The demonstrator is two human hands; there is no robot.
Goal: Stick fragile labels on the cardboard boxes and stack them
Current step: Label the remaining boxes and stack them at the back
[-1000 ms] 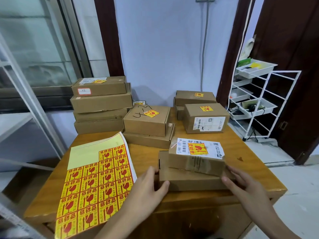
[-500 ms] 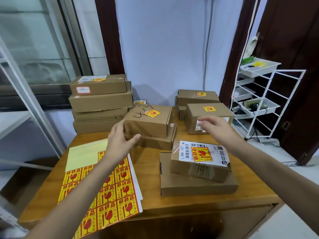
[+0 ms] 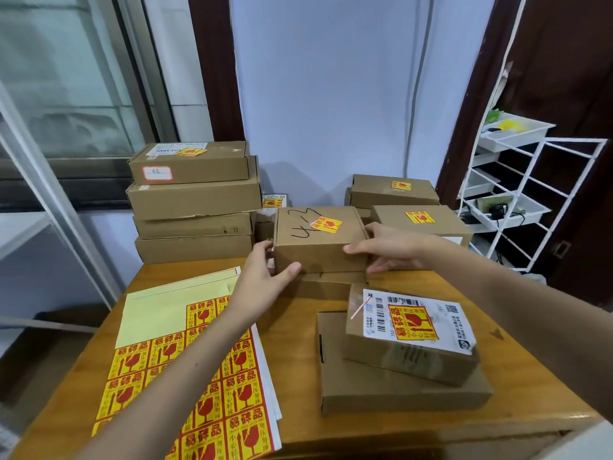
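A marked box (image 3: 320, 239), bearing handwritten figures and a fragile label (image 3: 326, 224) on its lid, was held from both sides at the middle of the table (image 3: 292, 330). The left hand (image 3: 265, 277) was pressed to its 9 o'clock end, thumb laid along the front face and fingers curled round the corner. The right hand (image 3: 386, 249) was set at its 3 o'clock end, fingers curled over the front edge and side. The box rested on a flat box (image 3: 323, 285), of which only the front edge was seen.

At 5 o'clock from the marked box, a small box (image 3: 409, 340) with a white shipping slip and a fragile label was seen lying tilted on a wide box (image 3: 398, 393). At 7 o'clock a label sheet (image 3: 185, 370) was spread, its upper part already stripped to bare yellow backing, and partly covered by the left forearm. A stack (image 3: 194, 200) of four boxes was placed at 10 o'clock, the top one labelled. At 2 o'clock two labelled boxes (image 3: 418, 207) were seen, one behind the other. Off the table at 3 o'clock a white rack (image 3: 530, 194) was stood.
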